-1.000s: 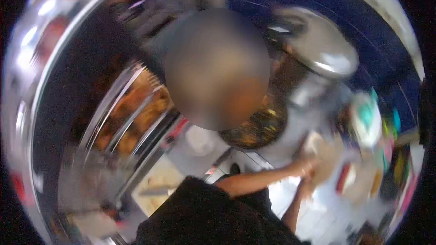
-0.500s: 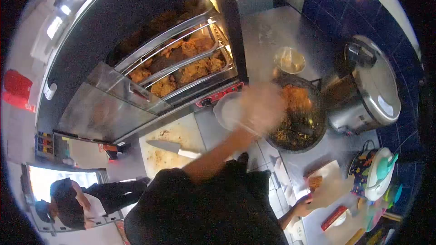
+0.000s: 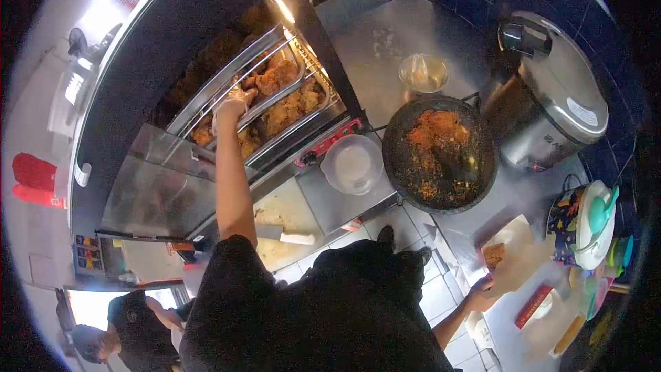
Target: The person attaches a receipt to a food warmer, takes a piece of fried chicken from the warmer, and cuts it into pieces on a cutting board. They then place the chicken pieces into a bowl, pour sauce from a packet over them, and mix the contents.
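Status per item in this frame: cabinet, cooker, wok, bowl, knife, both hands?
Display cabinet: door open, lit, chicken inside
Rice cooker: lid shut
Wok: holds fried food
Plastic bowl: upright
Knife: flat on board
Left hand: inside cabinet
Right hand: on paper box

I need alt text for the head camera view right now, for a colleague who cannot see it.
Seen from above, a person's left hand reaches into a warming cabinet of fried chicken, while the right hand holds a paper tray with one piece on a steel counter. Between them sit a wok of fried rice, a rice cooker and a cleaver.
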{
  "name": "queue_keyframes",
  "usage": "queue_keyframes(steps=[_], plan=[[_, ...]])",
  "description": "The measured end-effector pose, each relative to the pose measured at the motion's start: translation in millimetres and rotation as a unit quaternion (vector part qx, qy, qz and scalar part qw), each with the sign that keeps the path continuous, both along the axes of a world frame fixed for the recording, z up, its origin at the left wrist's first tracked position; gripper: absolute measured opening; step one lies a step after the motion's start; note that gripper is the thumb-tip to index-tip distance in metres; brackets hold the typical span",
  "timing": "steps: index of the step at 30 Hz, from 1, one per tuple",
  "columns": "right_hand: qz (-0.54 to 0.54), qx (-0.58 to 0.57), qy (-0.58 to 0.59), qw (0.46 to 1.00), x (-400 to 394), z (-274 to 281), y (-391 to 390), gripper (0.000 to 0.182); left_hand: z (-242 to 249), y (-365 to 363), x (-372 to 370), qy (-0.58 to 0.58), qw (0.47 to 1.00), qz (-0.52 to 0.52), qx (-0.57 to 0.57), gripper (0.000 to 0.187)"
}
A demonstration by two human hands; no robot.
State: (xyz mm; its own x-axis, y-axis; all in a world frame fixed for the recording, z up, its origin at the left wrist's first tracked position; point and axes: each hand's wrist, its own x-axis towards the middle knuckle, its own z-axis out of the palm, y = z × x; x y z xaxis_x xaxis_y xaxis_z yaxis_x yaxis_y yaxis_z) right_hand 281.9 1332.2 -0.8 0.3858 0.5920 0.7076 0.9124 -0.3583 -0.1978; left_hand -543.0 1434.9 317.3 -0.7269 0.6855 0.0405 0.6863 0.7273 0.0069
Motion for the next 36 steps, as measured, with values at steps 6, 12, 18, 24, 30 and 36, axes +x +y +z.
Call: queue_keyframes(steps=[6, 12, 18, 24, 30, 36], plan=[[-0.028, -0.066, 0.037, 0.997, 3, -10, -9, 0.039, 36, -16, 66, -0.007, 0.999, 0.018, 0.039, 0.076], [-0.035, -0.04, 0.097, 0.994, 3, -16, -4, 0.058, 58, -74, 110, -0.028, 0.952, -0.221, 0.211, 0.044], [-0.038, -0.039, 0.043, 0.998, 6, -13, -5, 0.048, 54, -94, 142, 0.075, 0.942, -0.212, 0.248, 0.032], [-0.02, -0.02, 0.039, 0.999, -4, 8, 1, 0.038, 49, -104, 173, -0.121, 0.866, -0.178, 0.451, 0.03], [0.015, 0.002, -0.02, 1.0, 3, -6, -1, 0.042, 409, -40, 116, 0.376, 0.866, -0.292, 0.155, 0.044], [-0.039, -0.051, 0.061, 0.996, 3, -15, -4, 0.047, 308, -17, 155, 0.098, 0.913, -0.281, 0.279, 0.042]])
